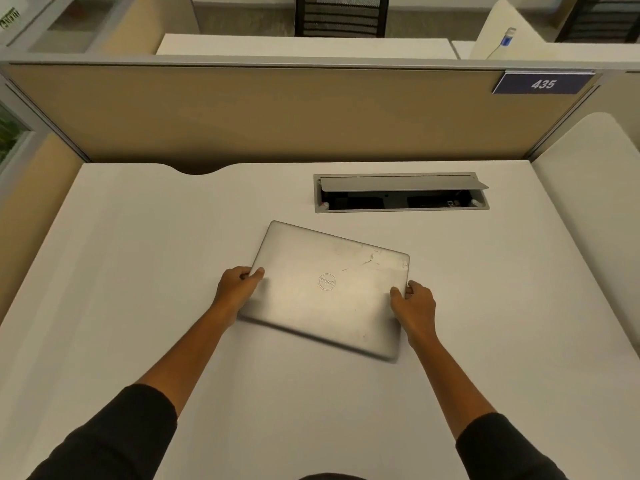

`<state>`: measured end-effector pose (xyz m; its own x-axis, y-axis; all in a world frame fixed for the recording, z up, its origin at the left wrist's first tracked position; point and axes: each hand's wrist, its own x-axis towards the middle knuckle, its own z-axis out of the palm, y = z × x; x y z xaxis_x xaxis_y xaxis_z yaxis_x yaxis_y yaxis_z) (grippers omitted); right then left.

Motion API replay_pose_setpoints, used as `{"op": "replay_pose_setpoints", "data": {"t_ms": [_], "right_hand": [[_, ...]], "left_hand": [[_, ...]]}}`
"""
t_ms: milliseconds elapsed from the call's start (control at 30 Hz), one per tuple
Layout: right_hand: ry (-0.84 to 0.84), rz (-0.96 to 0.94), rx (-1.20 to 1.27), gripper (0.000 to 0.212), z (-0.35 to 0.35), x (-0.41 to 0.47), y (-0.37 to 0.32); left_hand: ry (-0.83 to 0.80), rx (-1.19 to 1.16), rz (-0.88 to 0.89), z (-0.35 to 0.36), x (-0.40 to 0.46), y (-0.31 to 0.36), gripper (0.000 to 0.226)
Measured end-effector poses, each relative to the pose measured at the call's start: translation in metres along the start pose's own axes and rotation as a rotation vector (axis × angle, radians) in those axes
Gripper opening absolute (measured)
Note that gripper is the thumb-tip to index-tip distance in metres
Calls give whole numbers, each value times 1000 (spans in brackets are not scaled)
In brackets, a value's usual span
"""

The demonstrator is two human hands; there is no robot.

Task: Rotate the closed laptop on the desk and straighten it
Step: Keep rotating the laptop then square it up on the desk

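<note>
A closed silver laptop [329,289] with a round logo on its lid lies on the white desk [138,271], skewed so its right side sits nearer to me than its left. My left hand [239,289] grips its left edge, thumb on the lid. On the opposite side, my right hand [414,303] holds the right edge the same way. The laptop's near edge looks blurred.
An open cable hatch [401,194] with a raised grey flap is set into the desk just beyond the laptop. A tan partition [277,112] with a blue "435" sign [543,84] closes the far side. A white side panel [595,188] stands at the right.
</note>
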<state>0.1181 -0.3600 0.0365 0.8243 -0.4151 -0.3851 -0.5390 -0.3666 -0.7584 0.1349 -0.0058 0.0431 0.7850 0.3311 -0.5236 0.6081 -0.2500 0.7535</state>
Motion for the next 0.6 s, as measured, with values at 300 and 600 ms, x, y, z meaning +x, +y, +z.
{"op": "replay_pose_setpoints", "data": {"t_ms": [300,600], "right_hand": [[22,125,84,40,6,-5,7],[33,181,236,57,-2,19,-2]], "left_hand": [[-17,-19,7,4,10,6,24],[10,-132,-98,9,6,9,23]]}}
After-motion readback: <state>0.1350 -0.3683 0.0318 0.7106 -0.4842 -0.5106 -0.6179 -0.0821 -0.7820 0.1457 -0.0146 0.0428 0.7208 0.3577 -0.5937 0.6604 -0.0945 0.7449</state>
